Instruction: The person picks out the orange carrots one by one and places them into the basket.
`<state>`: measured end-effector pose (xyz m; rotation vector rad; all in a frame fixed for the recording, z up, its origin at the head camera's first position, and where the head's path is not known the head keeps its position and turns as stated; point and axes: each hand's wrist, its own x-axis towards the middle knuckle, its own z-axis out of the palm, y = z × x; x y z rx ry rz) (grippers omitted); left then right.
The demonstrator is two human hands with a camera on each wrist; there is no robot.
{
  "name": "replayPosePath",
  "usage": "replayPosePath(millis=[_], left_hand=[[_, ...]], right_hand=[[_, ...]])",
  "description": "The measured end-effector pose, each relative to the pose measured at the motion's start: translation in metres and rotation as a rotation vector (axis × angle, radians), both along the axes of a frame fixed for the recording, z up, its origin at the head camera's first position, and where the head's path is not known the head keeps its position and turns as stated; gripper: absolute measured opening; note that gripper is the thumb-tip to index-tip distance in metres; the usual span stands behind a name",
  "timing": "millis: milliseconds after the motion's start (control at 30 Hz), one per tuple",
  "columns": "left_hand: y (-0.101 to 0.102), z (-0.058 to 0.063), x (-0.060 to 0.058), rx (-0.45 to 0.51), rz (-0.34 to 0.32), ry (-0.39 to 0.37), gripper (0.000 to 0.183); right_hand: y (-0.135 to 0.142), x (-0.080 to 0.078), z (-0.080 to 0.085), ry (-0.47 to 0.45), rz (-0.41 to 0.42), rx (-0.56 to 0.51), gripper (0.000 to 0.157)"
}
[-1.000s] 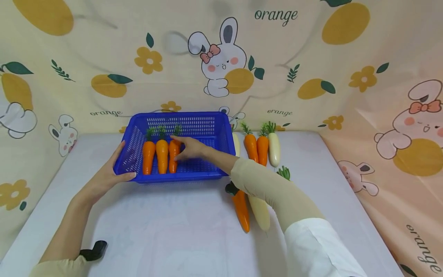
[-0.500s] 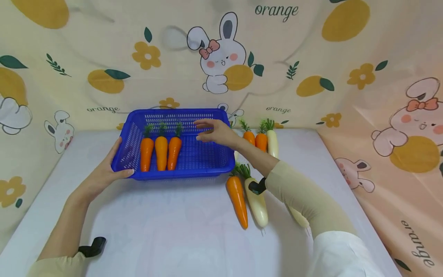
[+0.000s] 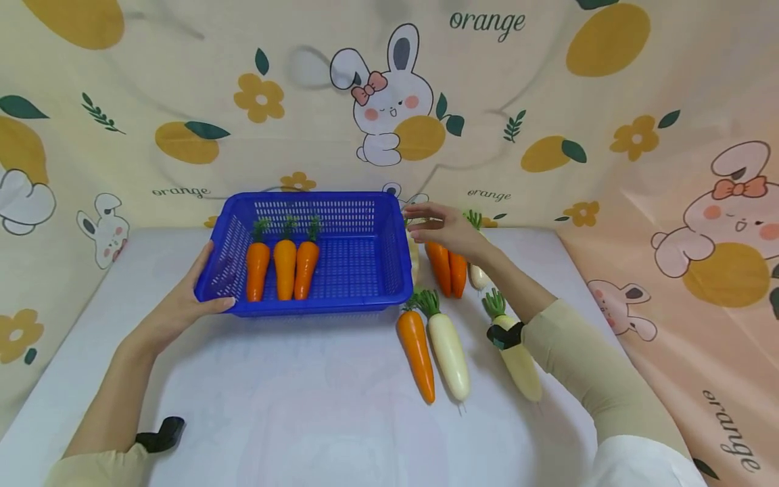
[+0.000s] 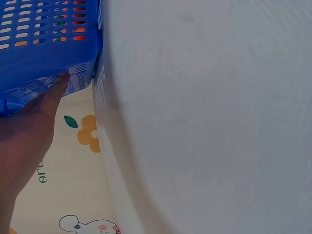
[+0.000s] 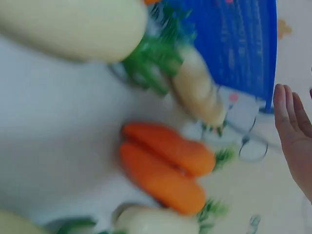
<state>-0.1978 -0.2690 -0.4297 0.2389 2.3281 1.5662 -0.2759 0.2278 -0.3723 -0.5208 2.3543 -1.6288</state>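
Note:
My left hand (image 3: 173, 311) holds the front left corner of a blue plastic basket (image 3: 328, 303), thumb at the front rim and fingers along the left side. In the left wrist view, a finger (image 4: 54, 95) lies along the basket's slotted wall. Three orange carrots (image 3: 285, 270) with green tops lie side by side in the basket's left half. My right hand (image 3: 450, 230) is just beyond the basket's right rim, fingers extended and holding nothing. Below it lie two more carrots (image 3: 458, 274), their tops hidden by the hand in the head view.
To the basket's right, a carrot (image 3: 416, 355) and a white radish (image 3: 450, 358) lie in front; another radish (image 3: 523, 372) lies under the right forearm. More radishes lie behind, one (image 3: 479, 277) beside the two carrots, one (image 3: 414, 260) against the basket. A printed cloth backs the table.
My right hand has let go of the third carrot, leaving it in the basket, and moved right, out past the rim. The left hand has stayed at the basket's corner.

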Motion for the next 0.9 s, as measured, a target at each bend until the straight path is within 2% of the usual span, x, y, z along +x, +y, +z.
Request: replayPosePath(millis=[200, 300, 433, 567, 767, 900], left_hand=[[0.001, 0.001, 0.0, -0.003, -0.006, 0.001, 0.107], [0.001, 0.001, 0.0, -0.006, -0.007, 0.0, 0.107], [0.0, 0.002, 0.002, 0.005, -0.008, -0.001, 0.107], [0.0, 0.002, 0.004, 0.022, -0.006, -0.007, 0.106], [0.001, 0.0, 0.003, 0.025, 0.003, -0.007, 0.105], [0.002, 0.001, 0.003, 0.021, 0.008, -0.004, 0.105]], right_hand=[[0.04, 0.007, -0.015, 0.02, -0.105, 0.034, 0.05], [0.054, 0.011, -0.026, 0.04, -0.172, 0.084, 0.048], [0.068, 0.016, -0.039, 0.05, -0.256, 0.098, 0.047], [0.075, 0.019, -0.049, 0.01, -0.308, 0.124, 0.047], [0.075, 0.017, -0.057, -0.032, -0.339, 0.192, 0.05], [0.07, 0.014, -0.059, -0.061, -0.352, 0.294, 0.055]])
